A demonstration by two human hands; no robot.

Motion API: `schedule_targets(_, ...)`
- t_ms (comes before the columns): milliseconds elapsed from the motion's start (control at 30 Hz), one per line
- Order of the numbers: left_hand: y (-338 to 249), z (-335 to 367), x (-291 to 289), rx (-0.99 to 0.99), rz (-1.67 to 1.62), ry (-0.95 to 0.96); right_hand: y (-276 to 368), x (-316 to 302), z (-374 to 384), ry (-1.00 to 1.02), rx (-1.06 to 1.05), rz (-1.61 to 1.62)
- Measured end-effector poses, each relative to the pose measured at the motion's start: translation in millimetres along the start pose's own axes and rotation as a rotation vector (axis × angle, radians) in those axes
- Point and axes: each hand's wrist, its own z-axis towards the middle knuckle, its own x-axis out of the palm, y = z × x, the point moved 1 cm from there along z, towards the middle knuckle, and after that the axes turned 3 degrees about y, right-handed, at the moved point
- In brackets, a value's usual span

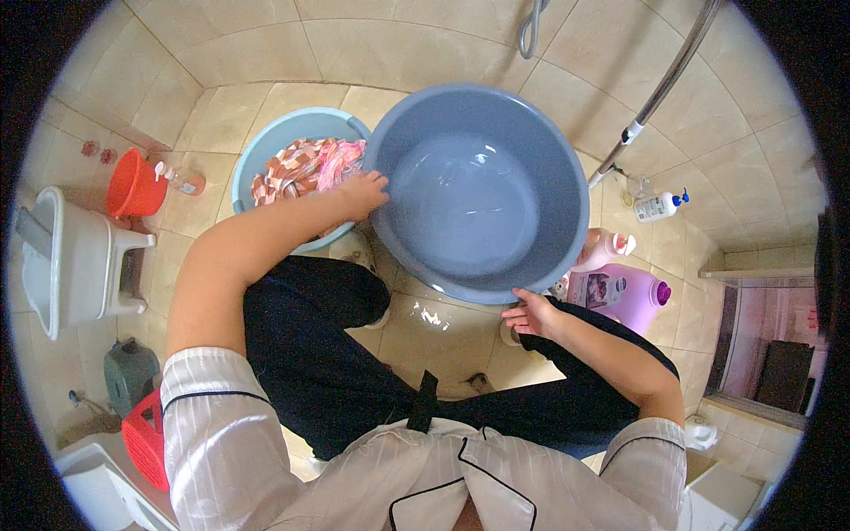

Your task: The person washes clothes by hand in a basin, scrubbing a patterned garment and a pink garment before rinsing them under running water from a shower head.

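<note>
A large grey-blue basin (469,203) sits in front of me, its inside wet and shiny. My left hand (363,195) is at its left rim, fingers curled against the edge. At the near right rim, my right hand (529,312) has its thumb against the lip and its other fingers along the outer wall. Left of this basin stands a smaller light blue basin (252,146), partly behind my left forearm. Checked and pink cloth (310,168) lies bunched inside it. Whether the large basin rests fully on the floor, I cannot tell.
Right of the basin stand a pink pump bottle (606,249), a purple jug (620,294) and a white bottle (655,206). A red bucket (135,183), a clear pump bottle (186,181) and a white stool (115,270) are at left. A metal pole (660,93) rises at right.
</note>
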Motion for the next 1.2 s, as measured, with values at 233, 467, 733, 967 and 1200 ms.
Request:
schedule_targets(233, 7.9, -15.8, -7.5, 0.003, -0.034, 0.029, -4.2, -12.7, -4.9, -0.03, 0.023, -0.073)
schedule_targets(467, 3.3, -28.5, 0.8, 0.037, -0.072, 0.073, -39.1, 2.6, -29.2, 0.016, 0.089, -0.102)
schedule_targets(733, 15.0, -28.7, 8.0, 0.048, -0.085, 0.172, -55.2, 9.8, -35.6, 0.148, 0.144, -0.216)
schedule_targets(967, 19.2, -35.7, 3.5, 0.046, -0.101, 0.135, 4.9, -48.7, 0.7, -0.19, -0.036, -0.119)
schedule_targets(1200, 65.0, -48.3, -38.3, -0.076, -0.233, -0.24, 33.6, -63.6, 15.5, -0.253, -0.086, -0.118)
